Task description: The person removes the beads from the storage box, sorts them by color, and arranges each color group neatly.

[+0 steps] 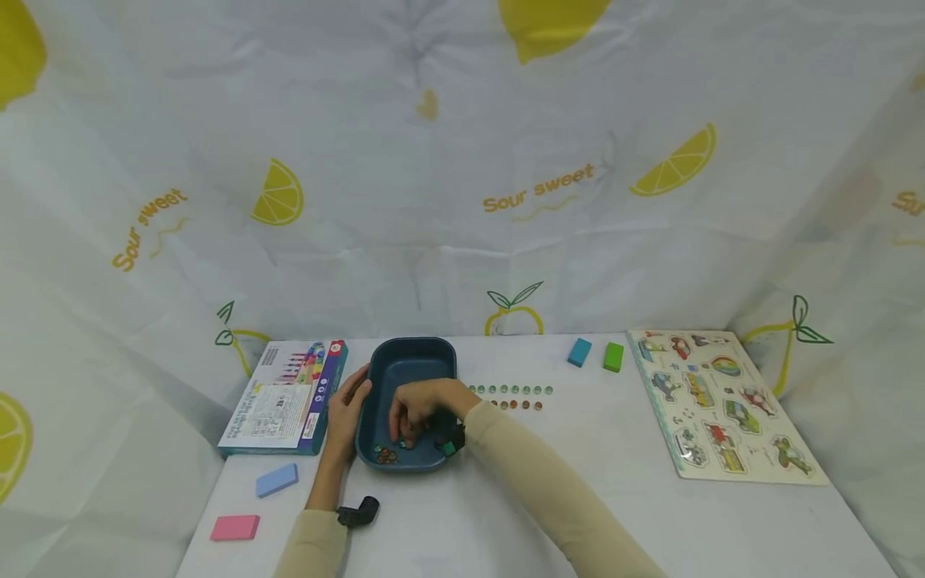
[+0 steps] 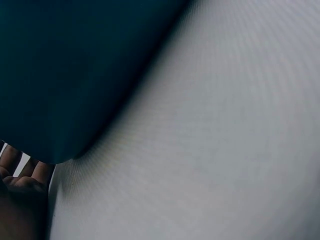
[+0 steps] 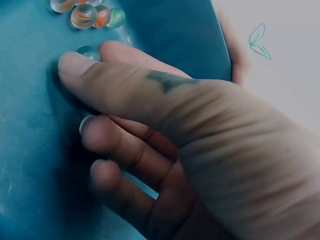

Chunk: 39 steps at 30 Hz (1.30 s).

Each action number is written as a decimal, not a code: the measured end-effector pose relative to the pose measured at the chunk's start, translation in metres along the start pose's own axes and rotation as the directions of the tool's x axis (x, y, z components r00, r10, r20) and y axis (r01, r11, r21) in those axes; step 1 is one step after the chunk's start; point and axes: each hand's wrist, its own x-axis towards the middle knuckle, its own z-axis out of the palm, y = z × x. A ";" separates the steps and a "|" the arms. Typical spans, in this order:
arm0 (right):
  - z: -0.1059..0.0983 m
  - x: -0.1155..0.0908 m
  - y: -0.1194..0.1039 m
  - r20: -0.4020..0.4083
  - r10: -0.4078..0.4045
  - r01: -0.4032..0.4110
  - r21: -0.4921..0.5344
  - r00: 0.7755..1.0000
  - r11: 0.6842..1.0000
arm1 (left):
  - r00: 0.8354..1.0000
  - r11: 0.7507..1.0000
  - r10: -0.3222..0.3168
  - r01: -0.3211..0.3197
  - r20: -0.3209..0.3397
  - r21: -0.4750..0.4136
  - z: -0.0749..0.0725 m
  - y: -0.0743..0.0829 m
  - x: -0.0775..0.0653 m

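A dark blue tray point(image 1: 408, 351) stands on the white table with several marbles point(image 1: 386, 455) in its near left corner. My left hand point(image 1: 344, 413) holds the tray's left side, its thumb at the rim; in the left wrist view, fingers point(image 2: 42, 172) show beside the tray's outer wall point(image 2: 75, 75). Inside the tray, my right hand point(image 1: 419, 408) reaches down. Its thumb and index finger pinch a green marble point(image 3: 88, 52), while the other fingers curl loosely below. Orange-streaked marbles point(image 3: 83, 16) and another green marble point(image 3: 115, 18) lie close by on the tray floor.
Right of the tray run a row of green marbles point(image 1: 515, 389) and a row of orange marbles point(image 1: 526, 405), partly behind my right wrist. A boxed set point(image 1: 285, 401), blue block point(image 1: 277, 480) and pink block point(image 1: 234, 527) lie left; teal block point(image 1: 579, 352), green block point(image 1: 613, 356) and picture board point(image 1: 723, 409) right.
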 end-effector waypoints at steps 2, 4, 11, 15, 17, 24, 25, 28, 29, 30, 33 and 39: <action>0.001 -0.001 0.000 -0.001 -0.002 0.002 -0.017 1.000 1.000 | 1.000 1.000 -0.001 0.001 0.003 -0.005 0.001 0.001 0.000; 0.001 -0.001 0.001 -0.007 -0.002 0.002 -0.020 1.000 1.000 | 1.000 1.000 0.001 -0.001 0.003 -0.005 0.002 0.002 0.000; -0.003 -0.009 0.005 -0.071 -0.080 0.083 0.041 0.994 0.996 | 1.000 1.000 0.005 -0.005 0.001 0.009 0.002 -0.003 0.001; -0.015 -0.030 0.008 -0.159 -0.165 0.183 0.106 0.973 0.977 | 1.000 1.000 0.006 -0.006 -0.003 0.022 0.003 -0.005 0.000; -0.023 -0.048 0.014 -0.214 -0.189 0.222 0.143 0.958 0.965 | 1.000 1.000 0.008 -0.008 -0.001 0.020 0.004 -0.005 0.000; -0.034 -0.133 0.070 -0.470 -0.133 0.218 0.130 0.872 0.967 | 1.000 1.000 0.008 -0.008 -0.012 0.011 0.005 -0.005 0.000; -0.033 -0.146 0.080 -0.501 -0.104 0.192 0.127 0.859 0.973 | 1.000 1.000 0.009 -0.009 -0.014 0.013 0.005 -0.005 -0.001; -0.027 -0.184 0.108 -0.587 0.013 0.103 0.164 0.810 0.981 | 1.000 1.000 0.008 -0.007 -0.020 0.020 0.005 -0.004 -0.001; -0.025 -0.196 0.117 -0.610 0.053 0.078 0.187 0.791 0.979 | 1.000 1.000 0.006 -0.005 -0.022 0.021 0.005 -0.004 -0.001; -0.021 -0.206 0.126 -0.631 0.091 0.052 0.205 0.770 0.977 | 1.000 1.000 0.002 -0.002 -0.023 0.020 0.004 -0.003 -0.001; -0.011 -0.231 0.149 -0.675 0.183 -0.031 0.231 0.715 0.972 | 1.000 1.000 0.001 0.000 -0.028 0.007 0.004 -0.003 -0.001; 0.006 -0.250 0.171 -0.707 0.235 -0.151 0.181 0.667 0.972 | 0.999 1.000 0.016 -0.016 -0.039 0.005 0.003 -0.002 -0.001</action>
